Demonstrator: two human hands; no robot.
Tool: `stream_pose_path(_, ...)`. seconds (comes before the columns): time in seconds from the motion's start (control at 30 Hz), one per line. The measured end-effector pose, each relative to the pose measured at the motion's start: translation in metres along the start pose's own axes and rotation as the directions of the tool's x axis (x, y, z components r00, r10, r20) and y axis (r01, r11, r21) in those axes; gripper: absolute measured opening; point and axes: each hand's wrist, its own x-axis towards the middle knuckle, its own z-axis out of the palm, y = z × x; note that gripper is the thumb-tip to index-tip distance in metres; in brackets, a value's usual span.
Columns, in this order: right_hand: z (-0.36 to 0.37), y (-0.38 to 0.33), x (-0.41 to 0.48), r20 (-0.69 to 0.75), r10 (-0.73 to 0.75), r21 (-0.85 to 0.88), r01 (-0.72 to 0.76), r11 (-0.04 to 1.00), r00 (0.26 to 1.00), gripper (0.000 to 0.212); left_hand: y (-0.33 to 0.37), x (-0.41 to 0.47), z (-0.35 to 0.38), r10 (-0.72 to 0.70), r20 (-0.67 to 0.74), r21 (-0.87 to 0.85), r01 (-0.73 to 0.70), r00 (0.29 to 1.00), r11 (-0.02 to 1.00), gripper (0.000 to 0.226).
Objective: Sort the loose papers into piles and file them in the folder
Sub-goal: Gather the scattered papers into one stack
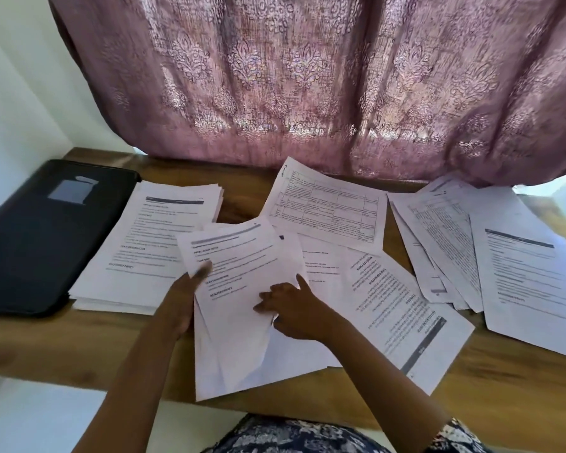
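— What colour is the curtain at the far side?
— Mauve-pink, with a paler damask motif. The folder on the left is black with a grey patch.
— The papers?
— White, with black print and grey header bars, on a brown wood-grain table. The near garment looks navy with white flowers, perhaps.

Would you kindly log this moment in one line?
sorting | left hand grips sheet | right hand grips sheet | pile beside closed folder | loose papers at right

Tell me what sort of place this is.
Probably a home study corner: a wooden desk stands against a pink patterned fabric curtain with daylight showing through it. White printed paper sheets are spread over the desk beside a flat black folder.
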Motion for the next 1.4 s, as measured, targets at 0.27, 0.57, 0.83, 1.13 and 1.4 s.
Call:
stream_pose_path(0.27,-0.044,0.087,0.021,-0.452,0.424,0.526,-0.149,0.837,0.785,0.042,-0.008,0.014,-0.021,0.177,-0.248,0.307,-0.096,0.953,0.947,0.031)
stream_pose_path(0.57,-0.046,0.133,0.060,-0.391,0.428,-0.092,-0.497,0.863,0.815,0.046,0.013,-0.001,-0.057,0.120,-0.362,0.090,-0.094,0.925,0.992,0.045)
stream_pose_path(0.83,-0.064,0.097,0.050,-0.408,0.206,-0.414,-0.382,0.826,0.889,0.025,0.007,-0.008,-0.033,0.231,-0.441,0.360,-0.065,0.867,0.931,0.041)
stream_pose_path(1.13,-0.051,-0.060,0.041,-0.424,0.173,0.088,-0.150,0.985,0.889,0.018,0.000,-0.025,-0.007,0.142,-0.470,0.146,-0.082,0.871,0.986,0.039)
stream_pose_path(1.4,-0.027,-0.087,0.074,-0.137,0.250,0.687,-0.089,0.721,0.959,0.039,0.005,-0.024,-0.009,0.141,-0.404,0.224,-0.052,0.904,0.973,0.031)
